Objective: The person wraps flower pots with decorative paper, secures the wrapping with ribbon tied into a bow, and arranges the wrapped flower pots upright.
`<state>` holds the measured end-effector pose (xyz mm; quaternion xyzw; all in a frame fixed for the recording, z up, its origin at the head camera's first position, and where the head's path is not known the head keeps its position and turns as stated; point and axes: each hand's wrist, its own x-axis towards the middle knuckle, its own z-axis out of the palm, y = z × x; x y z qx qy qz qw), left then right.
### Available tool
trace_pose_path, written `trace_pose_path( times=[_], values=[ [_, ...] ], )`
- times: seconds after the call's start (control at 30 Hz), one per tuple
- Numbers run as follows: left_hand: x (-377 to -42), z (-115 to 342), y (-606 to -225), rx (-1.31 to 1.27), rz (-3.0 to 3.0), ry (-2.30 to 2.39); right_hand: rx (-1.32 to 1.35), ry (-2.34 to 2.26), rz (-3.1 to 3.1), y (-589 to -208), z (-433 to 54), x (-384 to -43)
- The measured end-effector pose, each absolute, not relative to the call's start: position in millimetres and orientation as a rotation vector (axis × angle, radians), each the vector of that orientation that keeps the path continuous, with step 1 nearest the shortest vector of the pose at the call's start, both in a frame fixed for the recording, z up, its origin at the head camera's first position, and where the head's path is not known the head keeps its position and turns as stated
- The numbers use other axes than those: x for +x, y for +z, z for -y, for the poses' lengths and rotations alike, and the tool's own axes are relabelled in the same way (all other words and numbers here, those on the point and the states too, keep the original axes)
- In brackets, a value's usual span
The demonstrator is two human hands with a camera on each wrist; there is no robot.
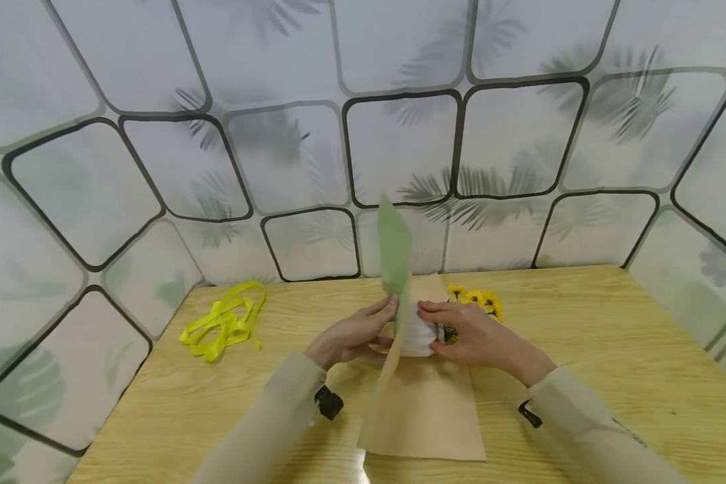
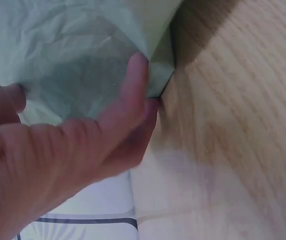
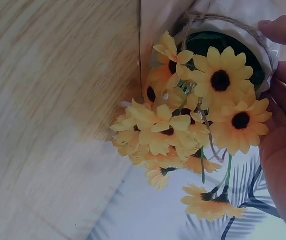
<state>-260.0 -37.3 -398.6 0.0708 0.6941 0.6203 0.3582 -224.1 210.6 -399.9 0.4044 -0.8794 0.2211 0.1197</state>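
Two bare hands work close together over the middle of the worktop [image 1: 581,363], around a white pot [image 1: 418,334] and a sheet of paper [image 1: 428,420]. The pot lies on its side upon the paper, with its mouth turned to the person's right. The right hand [image 1: 468,331] grips this pot, its thumb and fingers set apart on the white wall. The left hand [image 1: 355,334] is not closed around anything; its spread fingers press against the green outer face of the paper, which stands up at the left of the pot. The inner face of the paper is light brown, and the near part of it lies flat on the worktop. From the mouth of the pot come several yellow flowers [image 3: 168,131] with dark centres, and a thin brown twine [image 3: 197,18] goes around the pot near the rim. On the left side of the worktop, well apart from both hands, there is a bright yellow ribbon [image 1: 222,324] in loose loops. Behind everything hangs a pale wall covering [image 1: 399,148] with rounded dark outlines and grey leaves. Both forearms wear light sleeves [image 1: 272,403]
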Motion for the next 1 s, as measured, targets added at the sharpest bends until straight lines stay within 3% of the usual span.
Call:
trace_pose_path(
  times=[0.3,0.47,0.7,0.87,1.0],
  values=[
    [-293.8,38.2,-438.4,0.504,-2.004,1.638,1.143,0.609,2.546,-402.2,-209.6,-225.8],
    [-262.2,22.4,-406.9,0.236,-2.179,1.602,1.133,0.606,2.574,-401.4,-211.8,-225.6],
    [-247.5,17.5,-392.7,0.277,-2.294,1.565,1.118,0.664,2.582,-397.9,-214.7,-222.0],
    [-247.9,18.7,-392.8,0.282,-2.273,1.56,0.946,0.827,2.495,-391.7,-216.6,-214.3],
    [-247.8,19.3,-391.6,0.286,-2.256,1.557,0.647,1.06,2.481,-379.6,-216.4,-200.0]
  ],
)
